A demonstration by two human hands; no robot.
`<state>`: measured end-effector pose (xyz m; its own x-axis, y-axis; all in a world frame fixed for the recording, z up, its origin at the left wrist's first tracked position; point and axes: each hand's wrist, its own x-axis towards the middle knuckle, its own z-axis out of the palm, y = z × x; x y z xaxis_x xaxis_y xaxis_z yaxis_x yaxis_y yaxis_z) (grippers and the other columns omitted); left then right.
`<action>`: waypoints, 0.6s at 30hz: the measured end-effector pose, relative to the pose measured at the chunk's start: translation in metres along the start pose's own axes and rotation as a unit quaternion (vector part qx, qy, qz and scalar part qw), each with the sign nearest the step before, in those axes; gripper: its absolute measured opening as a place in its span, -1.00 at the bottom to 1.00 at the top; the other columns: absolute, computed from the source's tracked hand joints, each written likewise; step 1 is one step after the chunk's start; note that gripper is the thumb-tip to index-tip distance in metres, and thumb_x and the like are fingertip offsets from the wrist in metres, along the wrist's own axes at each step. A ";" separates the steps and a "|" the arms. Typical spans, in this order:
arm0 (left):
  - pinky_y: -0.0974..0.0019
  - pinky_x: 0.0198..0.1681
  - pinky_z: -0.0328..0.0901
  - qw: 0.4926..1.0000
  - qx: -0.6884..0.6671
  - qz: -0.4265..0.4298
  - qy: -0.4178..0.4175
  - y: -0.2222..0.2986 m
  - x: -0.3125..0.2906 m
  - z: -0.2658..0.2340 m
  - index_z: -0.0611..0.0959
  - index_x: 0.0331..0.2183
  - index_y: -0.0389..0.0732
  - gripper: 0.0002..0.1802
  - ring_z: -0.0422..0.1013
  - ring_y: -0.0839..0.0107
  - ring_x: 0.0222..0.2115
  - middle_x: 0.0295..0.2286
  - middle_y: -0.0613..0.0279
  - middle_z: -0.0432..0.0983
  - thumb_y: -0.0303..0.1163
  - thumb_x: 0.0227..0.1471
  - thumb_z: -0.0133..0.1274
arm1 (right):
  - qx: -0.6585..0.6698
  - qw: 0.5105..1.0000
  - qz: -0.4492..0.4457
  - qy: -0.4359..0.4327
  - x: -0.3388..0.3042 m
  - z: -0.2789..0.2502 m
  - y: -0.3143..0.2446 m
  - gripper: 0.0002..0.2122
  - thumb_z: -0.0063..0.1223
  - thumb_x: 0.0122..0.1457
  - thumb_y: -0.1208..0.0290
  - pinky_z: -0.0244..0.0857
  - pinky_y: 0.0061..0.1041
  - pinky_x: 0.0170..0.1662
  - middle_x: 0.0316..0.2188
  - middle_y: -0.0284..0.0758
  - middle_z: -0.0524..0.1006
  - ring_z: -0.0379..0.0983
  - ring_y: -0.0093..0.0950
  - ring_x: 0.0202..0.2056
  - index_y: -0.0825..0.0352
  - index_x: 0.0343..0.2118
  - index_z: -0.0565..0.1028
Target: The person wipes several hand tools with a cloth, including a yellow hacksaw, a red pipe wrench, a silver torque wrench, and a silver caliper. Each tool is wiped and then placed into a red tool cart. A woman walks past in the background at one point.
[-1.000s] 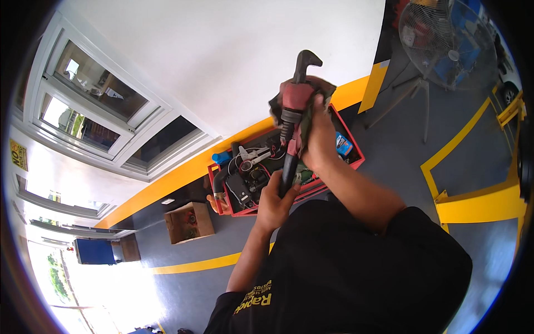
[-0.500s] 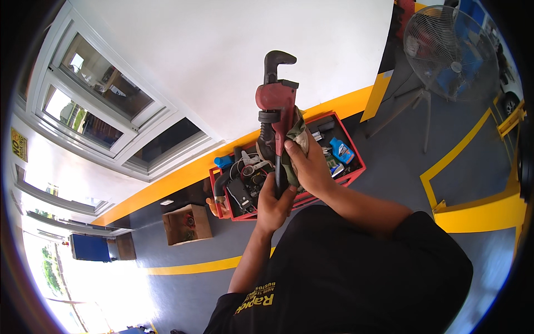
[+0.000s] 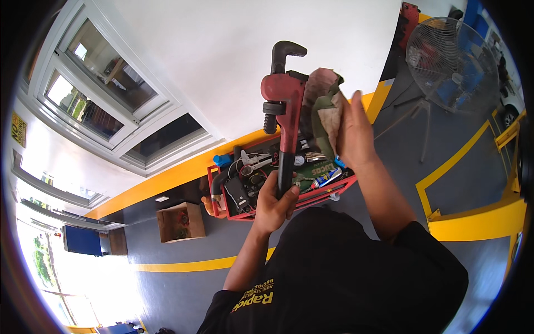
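Note:
My left hand (image 3: 273, 205) is wrapped round the dark lower handle of a red pipe wrench (image 3: 289, 119), which stands nearly upright in front of me. Its black hooked jaw (image 3: 281, 53) points up and to the right, above the ridged adjusting nut (image 3: 273, 108). Just right of the wrench, my right hand (image 3: 356, 134) holds a crumpled green and beige rag (image 3: 327, 111). The right thumb sticks up, apart from the cloth, while the fingers are largely hidden behind it. Between the rag and the wrench's head there is little or no gap.
Below the wrench stands a red tool cart (image 3: 245, 217) full of tools, cables and a blue spray can (image 3: 327, 178). An open cardboard box (image 3: 181, 222) sits on the floor at left. A pedestal fan (image 3: 453, 67) and a yellow metal frame (image 3: 473, 222) are at right.
My right hand has come off the wrench and moved right and up, taking the rag with it. The left hand keeps its hold, and more of the wrench's handle shows.

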<state>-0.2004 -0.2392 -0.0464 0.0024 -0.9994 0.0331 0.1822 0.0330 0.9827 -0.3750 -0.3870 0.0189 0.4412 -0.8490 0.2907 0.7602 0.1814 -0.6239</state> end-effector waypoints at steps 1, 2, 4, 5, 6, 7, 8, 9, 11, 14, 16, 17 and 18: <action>0.47 -0.75 0.07 1.000 -0.003 -0.002 -0.006 0.001 0.001 0.001 0.39 0.01 -0.36 -0.65 0.20 0.61 -0.80 -0.66 0.35 0.33 -0.43 0.28 0.08 | -0.055 0.998 0.006 -0.002 -0.001 0.007 0.010 -0.47 -0.29 0.50 0.03 0.30 -0.50 0.15 0.07 -0.31 0.49 0.44 -0.56 0.02 0.36 0.30 0.26; 0.48 -0.75 0.08 1.000 -0.005 -0.004 -0.011 0.002 0.001 0.002 0.39 0.01 -0.36 -0.65 0.21 0.62 -0.79 -0.65 0.35 0.34 -0.44 0.28 0.08 | -0.109 0.994 0.013 -0.005 0.000 0.010 0.020 -0.52 -0.27 0.51 0.09 0.31 -0.53 0.10 0.03 -0.32 0.49 0.43 -0.60 -0.03 0.38 0.27 0.28; 0.47 -0.65 0.14 0.999 0.050 -0.015 0.010 0.004 0.000 0.004 0.44 -0.03 -0.30 -0.67 0.24 0.65 -0.70 -0.60 0.38 0.36 -0.40 0.25 0.13 | -0.181 0.982 -0.047 -0.018 0.003 0.013 0.034 -0.58 -0.26 0.50 0.19 0.30 -0.55 0.06 -0.02 -0.33 0.49 0.41 -0.64 -0.07 0.39 0.23 0.30; 0.47 -0.60 0.17 0.997 0.078 -0.021 0.022 0.004 -0.002 0.004 0.46 -0.06 -0.28 -0.68 0.26 0.67 -0.65 -0.57 0.39 0.37 -0.39 0.23 0.16 | -0.216 0.973 -0.075 -0.026 0.004 0.014 0.039 -0.61 -0.25 0.49 0.24 0.29 -0.56 0.03 -0.04 -0.34 0.49 0.39 -0.66 -0.09 0.39 0.21 0.31; 0.47 -0.58 0.19 0.994 0.104 -0.005 0.024 0.002 -0.003 0.001 0.46 -0.06 -0.27 -0.68 0.26 0.67 -0.64 -0.56 0.40 0.38 -0.39 0.22 0.16 | -0.197 0.977 -0.074 -0.020 0.002 0.016 0.042 -0.63 -0.25 0.48 0.27 0.29 -0.56 0.03 -0.05 -0.34 0.48 0.39 -0.65 -0.09 0.40 0.20 0.31; 0.47 -0.56 0.20 0.991 0.127 0.012 0.028 -0.003 -0.003 -0.004 0.47 -0.07 -0.27 -0.68 0.27 0.67 -0.62 -0.54 0.40 0.39 -0.39 0.21 0.17 | -0.179 0.981 -0.070 -0.016 0.000 0.018 0.045 -0.65 -0.25 0.47 0.30 0.29 -0.56 0.03 -0.06 -0.34 0.48 0.38 -0.65 -0.09 0.40 0.19 0.31; 0.47 -0.54 0.21 0.988 0.151 0.029 0.033 -0.008 -0.003 -0.008 0.47 -0.07 -0.27 -0.68 0.27 0.67 -0.60 -0.52 0.40 0.39 -0.39 0.20 0.17 | -0.161 0.985 -0.067 -0.012 -0.003 0.020 0.048 -0.66 -0.25 0.46 0.33 0.29 -0.55 0.03 -0.06 -0.34 0.47 0.37 -0.64 -0.09 0.40 0.18 0.31; 0.46 -0.55 0.21 0.989 0.142 0.022 0.038 -0.013 -0.006 -0.010 0.47 -0.07 -0.27 -0.68 0.28 0.66 -0.61 -0.52 0.39 0.41 -0.41 0.20 0.17 | -0.165 0.984 -0.065 -0.012 -0.007 0.023 0.055 -0.66 -0.23 0.46 0.34 0.29 -0.54 0.03 -0.07 -0.34 0.47 0.37 -0.64 -0.09 0.40 0.18 0.30; 0.46 -0.57 0.21 0.991 0.125 0.010 0.046 -0.019 -0.009 -0.010 0.46 -0.07 -0.27 -0.69 0.29 0.65 -0.63 -0.50 0.37 0.43 -0.44 0.19 0.16 | -0.174 0.983 -0.066 -0.013 -0.017 0.025 0.069 -0.65 -0.21 0.45 0.35 0.29 -0.53 0.04 -0.07 -0.34 0.46 0.37 -0.63 -0.08 0.40 0.20 0.28; 0.47 -0.60 0.20 0.998 0.029 0.020 0.045 -0.005 -0.005 -0.005 0.46 -0.07 -0.28 -0.69 0.30 0.64 -0.64 -0.50 0.34 0.45 -0.47 0.18 0.15 | -0.275 0.961 -0.006 -0.034 -0.048 0.019 0.088 -0.61 -0.16 0.43 0.35 0.28 -0.50 0.06 -0.05 -0.32 0.45 0.36 -0.62 -0.06 0.40 0.24 0.24; 0.47 -0.60 0.20 0.999 0.011 0.005 0.052 -0.005 -0.009 -0.008 0.46 -0.07 -0.27 -0.69 0.30 0.64 -0.64 -0.51 0.34 0.45 -0.46 0.18 0.16 | -0.338 0.937 -0.002 -0.088 -0.046 0.014 0.085 -0.57 -0.10 0.41 0.34 0.29 -0.50 0.03 -0.11 -0.32 0.47 0.36 -0.62 -0.11 0.37 0.27 0.24; 0.47 -0.60 0.20 0.998 0.002 -0.005 0.056 -0.006 -0.013 -0.010 0.46 -0.07 -0.27 -0.69 0.30 0.64 -0.64 -0.51 0.34 0.44 -0.45 0.18 0.16 | -0.363 0.926 0.018 -0.104 -0.041 0.011 0.076 -0.58 -0.09 0.41 0.34 0.30 -0.51 -0.01 -0.13 -0.33 0.47 0.36 -0.63 -0.14 0.37 0.26 0.26; 0.46 -0.60 0.20 0.998 -0.007 -0.015 0.060 -0.007 -0.018 -0.013 0.46 -0.07 -0.27 -0.69 0.30 0.64 -0.64 -0.51 0.35 0.44 -0.45 0.18 0.17 | -0.387 0.913 0.037 -0.120 -0.037 0.005 0.068 -0.59 -0.08 0.41 0.34 0.32 -0.52 -0.04 -0.15 -0.33 0.48 0.37 -0.63 -0.16 0.36 0.25 0.27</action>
<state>-0.1890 -0.2216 -0.0562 0.1149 -0.9932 -0.0186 0.1984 0.0046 0.9801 -0.3376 -0.3406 -0.0308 0.6401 -0.6984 0.3201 0.2003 -0.2505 -0.9472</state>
